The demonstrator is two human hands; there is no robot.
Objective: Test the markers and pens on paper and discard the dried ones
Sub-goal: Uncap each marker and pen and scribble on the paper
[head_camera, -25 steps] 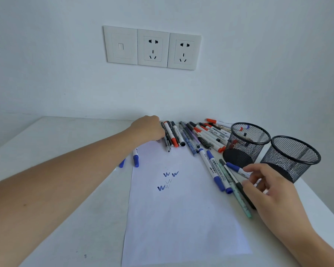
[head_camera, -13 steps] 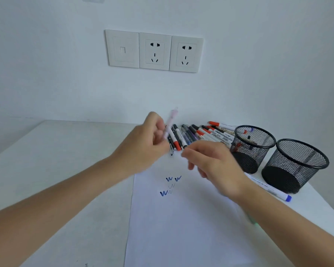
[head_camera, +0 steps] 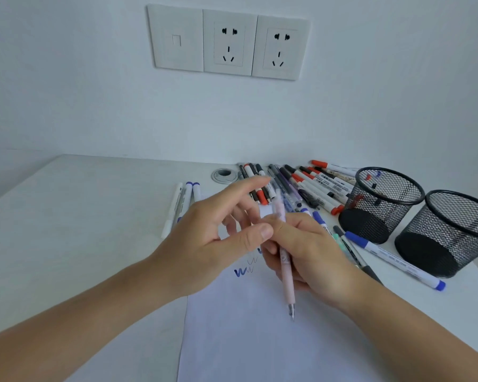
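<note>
Markers with blue caps lay on the table just left of the paper, which had blue squiggles on it. Over the paper the left hand was spread out and held nothing, and right beside it the right hand had its fingers curled round a pink pen with its tip pointing down. More pens and markers lay in a pile at the back, and two black mesh cups stood far right.

Two black wire-mesh cylindrical cups, one white paper sheet, one pale pink plastic pen, two white wall sockets.
</note>
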